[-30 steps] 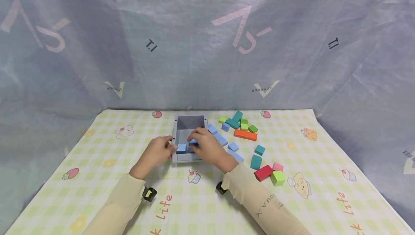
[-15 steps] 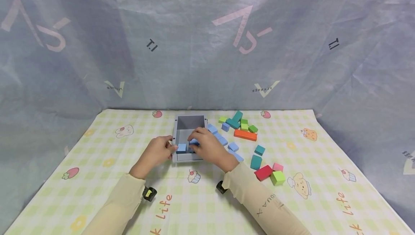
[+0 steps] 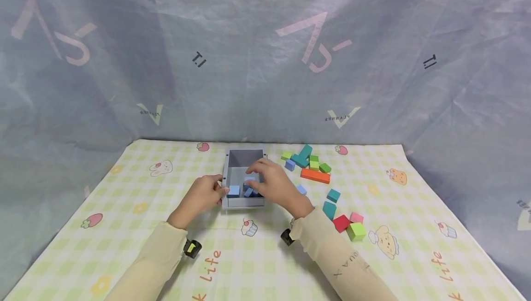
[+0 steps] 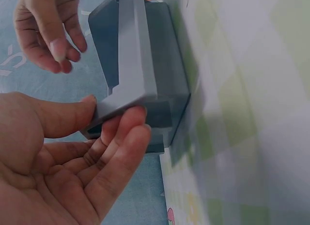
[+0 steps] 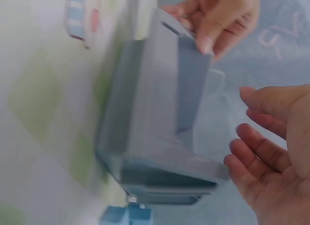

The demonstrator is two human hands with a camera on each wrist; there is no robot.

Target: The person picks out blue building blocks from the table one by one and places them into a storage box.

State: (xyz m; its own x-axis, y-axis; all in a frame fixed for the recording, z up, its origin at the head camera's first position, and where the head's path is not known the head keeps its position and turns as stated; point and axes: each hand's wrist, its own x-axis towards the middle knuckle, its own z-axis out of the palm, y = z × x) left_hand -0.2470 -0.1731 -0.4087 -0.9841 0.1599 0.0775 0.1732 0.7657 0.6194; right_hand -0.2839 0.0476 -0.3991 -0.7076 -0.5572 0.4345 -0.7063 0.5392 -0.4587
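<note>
A grey plastic bin (image 3: pixel 246 203) stands on the tablecloth, with several blue blocks (image 3: pixel 234 191) in its near part. My left hand (image 3: pixel 201 196) pinches the bin's left rim; in the left wrist view the thumb (image 4: pixel 68 117) lies on top of the rim and the fingers curl beneath it. Over the bin's right side hovers my right hand (image 3: pixel 277 186), its thumb and fingers parted. Nothing shows between the right fingers (image 5: pixel 259 147) in the right wrist view. The right hand hides part of the bin and some blue blocks beside it.
Right of the bin lie teal blocks (image 3: pixel 329 209), green blocks (image 3: pixel 314 162), a long orange block (image 3: pixel 315 175) and a blue block (image 3: pixel 290 165). Nearer the right sleeve are a red block (image 3: pixel 341 223), a pink block (image 3: pixel 356 217) and a lime block (image 3: pixel 356 231). A grey-blue curtain (image 3: pixel 249 84) hangs behind.
The right hand has let go of a blue block in the bin. Its fingers have spread and it has shifted slightly right. The left hand keeps its hold on the rim.
</note>
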